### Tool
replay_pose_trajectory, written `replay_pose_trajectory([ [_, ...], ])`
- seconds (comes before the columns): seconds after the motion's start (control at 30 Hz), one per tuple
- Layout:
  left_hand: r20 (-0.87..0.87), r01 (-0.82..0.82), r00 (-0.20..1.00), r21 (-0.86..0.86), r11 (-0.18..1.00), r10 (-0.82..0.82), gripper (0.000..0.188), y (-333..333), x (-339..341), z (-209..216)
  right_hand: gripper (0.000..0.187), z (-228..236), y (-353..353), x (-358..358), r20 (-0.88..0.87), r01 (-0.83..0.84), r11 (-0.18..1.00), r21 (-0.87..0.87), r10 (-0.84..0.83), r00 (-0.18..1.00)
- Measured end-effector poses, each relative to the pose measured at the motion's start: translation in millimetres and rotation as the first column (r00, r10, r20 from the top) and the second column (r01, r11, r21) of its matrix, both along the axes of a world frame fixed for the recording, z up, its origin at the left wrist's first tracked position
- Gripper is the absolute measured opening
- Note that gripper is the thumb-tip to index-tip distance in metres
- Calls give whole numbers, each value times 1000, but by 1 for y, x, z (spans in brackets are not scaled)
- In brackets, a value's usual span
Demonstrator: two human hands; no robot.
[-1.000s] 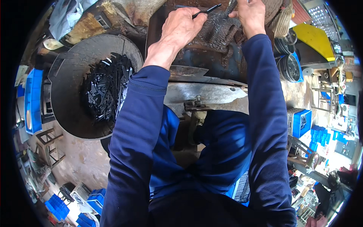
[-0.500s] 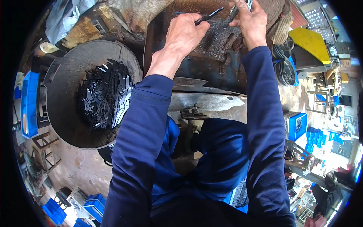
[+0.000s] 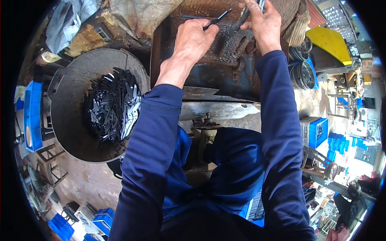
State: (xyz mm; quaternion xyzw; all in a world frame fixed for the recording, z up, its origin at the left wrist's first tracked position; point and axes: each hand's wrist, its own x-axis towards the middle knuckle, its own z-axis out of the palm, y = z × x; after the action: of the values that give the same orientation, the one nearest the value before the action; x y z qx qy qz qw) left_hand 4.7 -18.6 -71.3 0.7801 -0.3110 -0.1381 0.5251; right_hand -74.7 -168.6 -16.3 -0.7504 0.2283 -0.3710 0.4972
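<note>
Nearest you, your blue sleeves [image 3: 152, 160] run up from the lower edge over a steel ledge [image 3: 217, 110] with a bolt [image 3: 206, 120] at its near edge. To your left, beside the ledge, stands a round dark tub [image 3: 68, 120] holding a heap of black blades [image 3: 112, 106], some showing pale faces. Past the ledge lies the rusty worktop [image 3: 209, 68]. Over its far part, your left hand [image 3: 193, 40] is closed, pinching a slim black blade [image 3: 217, 19] whose tip points up and right. Your right hand [image 3: 263, 24] is just beside it at the far edge, fingers curled around another dark piece [image 3: 261, 4] that runs out of view. Right of the worktop sit dark rings [image 3: 303, 74] and a yellow panel [image 3: 327, 42].
</note>
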Motion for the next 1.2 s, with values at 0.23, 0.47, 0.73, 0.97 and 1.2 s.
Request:
replay_pose_trajectory([
  [0.23, -15, 3, 1000, -13, 1000, -3, 29, -6, 1, -6, 25, 5, 4, -3, -28, 0, 1000, -2, 0, 1000],
  [0.47, 25, -6, 1000, -10, 1000, 6, 29, -6, 0, -4, 25, 3, 2, -1, -10, -4, 1000, 2, 4, 1000],
  [0.73, -36, -29, 999, -5, 1000, 29, 28, 0, 0, 5, 24, 2, 1, -2, 17, -18, 1000, 4, 18, 1000],
  [0.97, -15, -34, 999, -73, 997, 33, 26, 7, 1, 5, 24, 3, 0, 0, -24, -13, 999, 32, 13, 1000],
  [1.2, -29, -36, 999, -81, 996, 34, 28, 13, -1, 11, 24, -1, -5, 2, -5, -9, 999, 34, 9, 1000],
])
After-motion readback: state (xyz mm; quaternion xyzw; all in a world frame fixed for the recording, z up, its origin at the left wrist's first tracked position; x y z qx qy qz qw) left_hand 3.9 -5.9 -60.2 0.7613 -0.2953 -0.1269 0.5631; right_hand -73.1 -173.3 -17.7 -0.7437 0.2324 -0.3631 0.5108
